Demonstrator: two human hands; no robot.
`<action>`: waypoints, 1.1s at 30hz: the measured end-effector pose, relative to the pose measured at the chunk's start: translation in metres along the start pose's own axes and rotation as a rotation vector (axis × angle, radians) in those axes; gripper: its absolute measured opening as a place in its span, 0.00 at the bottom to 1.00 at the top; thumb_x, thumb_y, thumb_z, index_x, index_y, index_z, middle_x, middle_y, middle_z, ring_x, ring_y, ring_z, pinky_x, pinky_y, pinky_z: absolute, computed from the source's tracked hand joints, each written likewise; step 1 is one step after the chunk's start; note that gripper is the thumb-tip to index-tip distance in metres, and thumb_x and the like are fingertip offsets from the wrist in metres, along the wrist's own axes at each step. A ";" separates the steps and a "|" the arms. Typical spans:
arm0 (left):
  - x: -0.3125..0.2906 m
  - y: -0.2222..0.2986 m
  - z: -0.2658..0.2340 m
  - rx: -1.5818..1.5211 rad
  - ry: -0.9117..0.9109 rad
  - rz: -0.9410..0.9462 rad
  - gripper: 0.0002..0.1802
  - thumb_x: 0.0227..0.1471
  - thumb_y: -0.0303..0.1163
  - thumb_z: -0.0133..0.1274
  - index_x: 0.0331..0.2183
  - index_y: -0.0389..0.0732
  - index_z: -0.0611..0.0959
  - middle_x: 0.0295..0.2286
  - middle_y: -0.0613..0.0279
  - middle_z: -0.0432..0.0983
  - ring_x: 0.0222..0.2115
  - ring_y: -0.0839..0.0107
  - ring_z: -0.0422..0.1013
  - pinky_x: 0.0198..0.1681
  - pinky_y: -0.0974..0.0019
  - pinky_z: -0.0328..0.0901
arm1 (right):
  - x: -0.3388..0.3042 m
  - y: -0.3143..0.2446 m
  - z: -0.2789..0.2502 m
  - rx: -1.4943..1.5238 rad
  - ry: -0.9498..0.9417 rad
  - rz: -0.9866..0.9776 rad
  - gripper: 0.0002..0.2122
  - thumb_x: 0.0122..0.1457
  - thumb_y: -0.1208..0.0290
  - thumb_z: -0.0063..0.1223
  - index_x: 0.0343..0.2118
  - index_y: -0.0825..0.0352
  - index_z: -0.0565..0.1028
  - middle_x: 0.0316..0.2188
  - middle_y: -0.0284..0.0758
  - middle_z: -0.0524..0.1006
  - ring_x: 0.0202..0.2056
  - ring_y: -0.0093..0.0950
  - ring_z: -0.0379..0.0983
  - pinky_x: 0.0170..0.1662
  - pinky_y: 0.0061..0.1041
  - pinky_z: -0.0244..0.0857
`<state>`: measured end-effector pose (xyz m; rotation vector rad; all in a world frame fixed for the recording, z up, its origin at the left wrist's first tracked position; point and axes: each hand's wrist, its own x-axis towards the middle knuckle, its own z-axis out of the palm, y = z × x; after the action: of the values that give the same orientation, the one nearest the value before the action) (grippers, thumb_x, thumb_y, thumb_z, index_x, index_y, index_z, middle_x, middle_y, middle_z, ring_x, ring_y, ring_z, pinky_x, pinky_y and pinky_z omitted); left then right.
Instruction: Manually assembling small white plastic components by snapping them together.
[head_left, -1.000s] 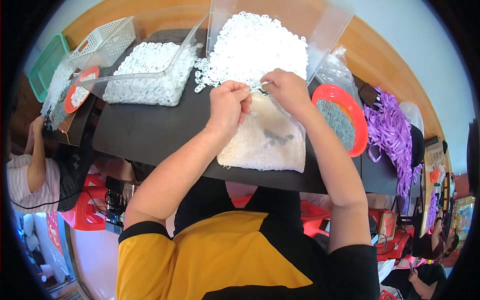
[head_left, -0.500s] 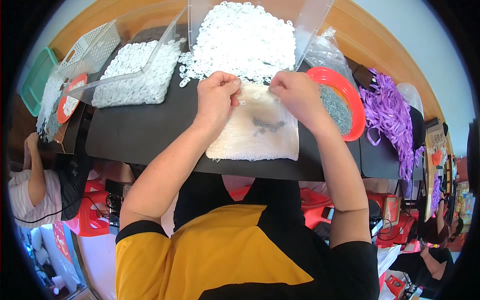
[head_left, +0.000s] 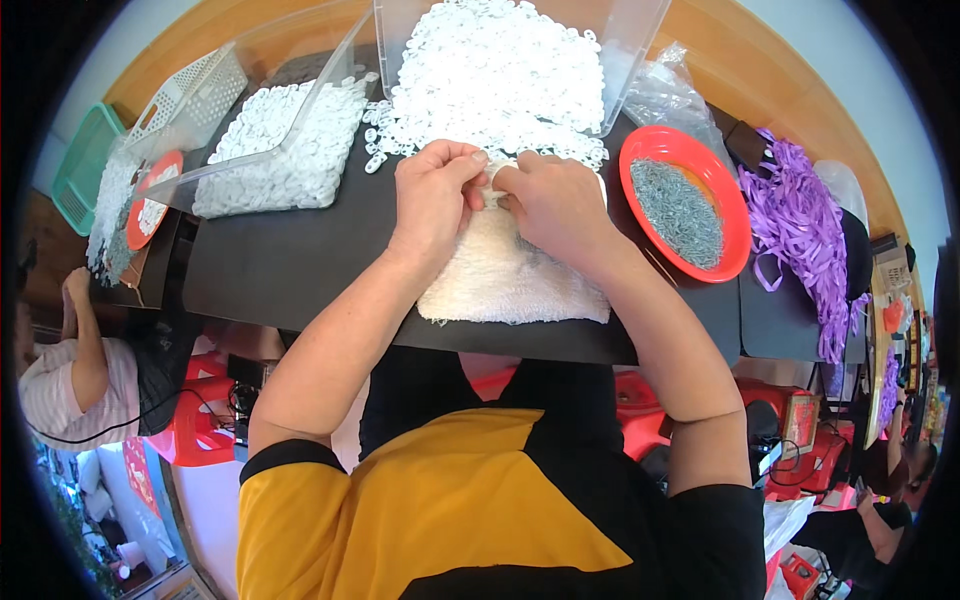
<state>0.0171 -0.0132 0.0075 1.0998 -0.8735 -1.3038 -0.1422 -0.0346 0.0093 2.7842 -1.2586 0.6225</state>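
Note:
My left hand [head_left: 437, 197] and my right hand [head_left: 560, 203] meet above the far part of a cream towel [head_left: 510, 295] on the black table. The left thumb and forefinger pinch a small white plastic piece [head_left: 492, 172], only partly visible between the hands. Bent inward, the right fingers close against the left fingertips; what they hold is hidden. A dark grey patch on the towel is mostly covered by my right hand. Just beyond my hands, loose white oval plastic pieces [head_left: 420, 135] spill from a clear bin [head_left: 625, 70] heaped with the same pieces.
Right of the towel stands a red bowl [head_left: 737, 235] of thin grey metal pins, with purple ribbons [head_left: 800, 240] farther right. A clear plastic bag [head_left: 675, 95] lies behind the bowl. A second clear bin [head_left: 310, 100] of white pieces stands left. Another person [head_left: 85, 385] sits at far left.
My right hand has moved left and inward to meet my left hand, covering much of the towel's dark patch. The left hand keeps its pinch. The view has shifted slightly.

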 end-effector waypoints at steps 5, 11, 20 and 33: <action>-0.003 0.003 0.004 -0.022 -0.020 0.012 0.04 0.53 0.26 0.52 0.31 0.35 0.77 0.22 0.64 0.73 0.16 0.79 0.66 0.15 0.77 0.54 | -0.001 0.013 0.006 0.142 0.127 0.024 0.05 0.51 0.71 0.57 0.30 0.64 0.78 0.26 0.36 0.77 0.26 0.31 0.75 0.31 0.31 0.66; -0.010 0.002 0.008 0.060 -0.084 0.056 0.06 0.54 0.28 0.53 0.32 0.35 0.77 0.23 0.63 0.74 0.17 0.80 0.67 0.16 0.78 0.56 | -0.001 0.022 -0.020 1.399 0.007 0.570 0.08 0.59 0.69 0.52 0.32 0.69 0.77 0.22 0.29 0.75 0.25 0.18 0.71 0.30 0.18 0.61; -0.011 0.002 0.010 0.006 -0.105 0.074 0.07 0.55 0.28 0.54 0.32 0.33 0.78 0.22 0.64 0.74 0.17 0.82 0.67 0.14 0.79 0.56 | -0.001 0.018 -0.023 1.406 0.028 0.585 0.08 0.59 0.69 0.52 0.33 0.69 0.77 0.23 0.29 0.76 0.25 0.19 0.72 0.31 0.18 0.61; -0.010 0.002 0.008 -0.059 -0.070 0.022 0.07 0.55 0.27 0.53 0.33 0.33 0.77 0.22 0.61 0.74 0.17 0.78 0.68 0.15 0.77 0.56 | 0.000 0.002 -0.014 1.351 0.168 0.576 0.06 0.56 0.73 0.55 0.32 0.71 0.76 0.20 0.29 0.73 0.22 0.17 0.67 0.27 0.16 0.60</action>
<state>0.0091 -0.0043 0.0121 1.0012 -0.8907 -1.3479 -0.1489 -0.0338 0.0223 2.8633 -2.1440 2.4508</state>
